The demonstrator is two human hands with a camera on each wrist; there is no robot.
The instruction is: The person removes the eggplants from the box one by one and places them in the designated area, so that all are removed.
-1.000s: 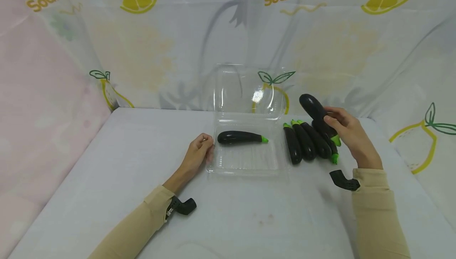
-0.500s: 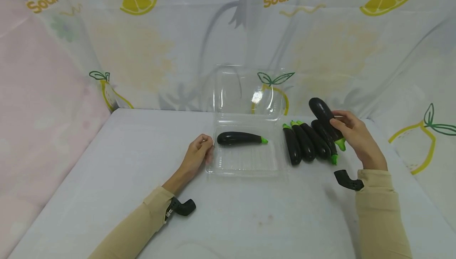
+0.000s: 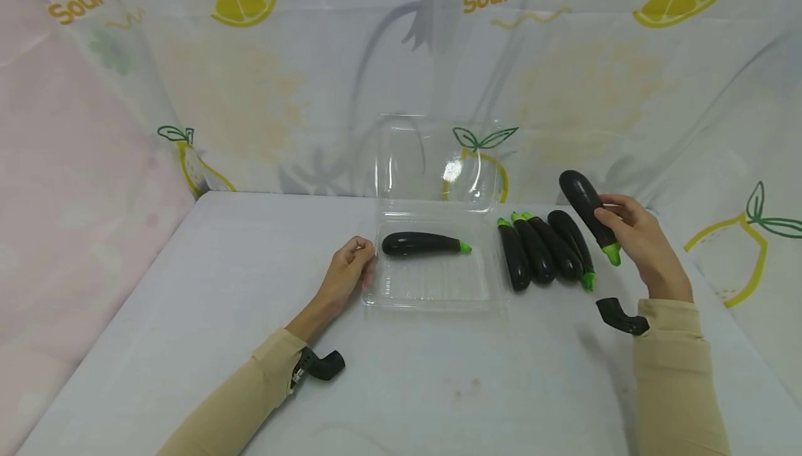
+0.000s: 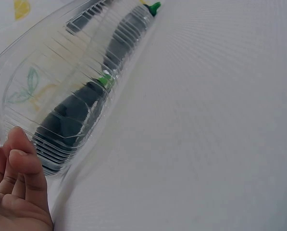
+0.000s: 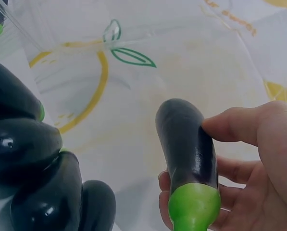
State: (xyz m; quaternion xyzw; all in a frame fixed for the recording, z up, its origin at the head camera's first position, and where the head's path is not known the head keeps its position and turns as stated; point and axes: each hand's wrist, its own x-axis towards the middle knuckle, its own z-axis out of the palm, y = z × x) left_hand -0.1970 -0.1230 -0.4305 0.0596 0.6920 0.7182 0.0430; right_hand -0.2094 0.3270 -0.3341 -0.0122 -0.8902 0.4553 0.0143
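My right hand [image 3: 642,237] grips a dark eggplant [image 3: 585,202] by its side, thumb on one face and fingers round the other. In the right wrist view that eggplant [image 5: 186,144] has its green cap toward the camera. Several more eggplants [image 3: 541,247] lie side by side on the table, just left of the held one. My left hand [image 3: 347,268] pinches the left rim of a clear plastic clamshell container [image 3: 432,289]. Inside the container one eggplant [image 3: 422,243] lies crosswise, green cap to the right; through the clear wall it also shows in the left wrist view [image 4: 71,115].
The container's raised lid [image 3: 413,163] leans back against the lemon-print cloth [image 3: 338,80] behind the table. A white cover lies over the table [image 3: 426,386]. Cloth also hangs along both sides.
My right hand has moved right with its eggplant, from above the row to just beside it. The left hand and container have stayed in place.
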